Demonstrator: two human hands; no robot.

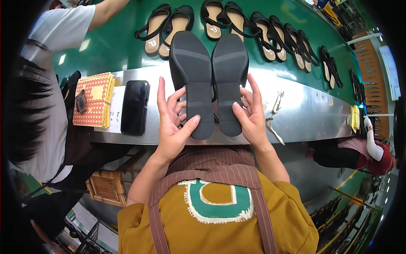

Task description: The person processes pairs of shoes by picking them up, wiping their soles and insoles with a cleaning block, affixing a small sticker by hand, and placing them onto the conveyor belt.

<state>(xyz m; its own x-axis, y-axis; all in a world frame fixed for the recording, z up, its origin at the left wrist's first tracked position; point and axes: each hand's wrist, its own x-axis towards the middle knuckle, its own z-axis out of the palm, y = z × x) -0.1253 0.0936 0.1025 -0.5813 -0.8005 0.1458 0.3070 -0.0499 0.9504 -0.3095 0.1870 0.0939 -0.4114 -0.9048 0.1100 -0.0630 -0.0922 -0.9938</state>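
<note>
A pair of black sandals is held up side by side, soles facing me. My left hand (175, 120) grips the left sandal (194, 76) near its heel, thumb on the sole and some fingers behind its edge. On the right sandal (230, 72), my right hand (251, 112) has the same kind of hold, thumb pressed on the heel part. Both toes point away from me, over the metal table edge (296, 122). The uppers are mostly hidden behind the soles.
Several pairs of black sandals (266, 36) stand on the green surface (114, 29) beyond. To the left lie a phone (135, 108) and a stack of sticker sheets (94, 100). A small metal tool (278, 103) lies right. A person (55, 84) stands at left; another person (359, 154) is far right.
</note>
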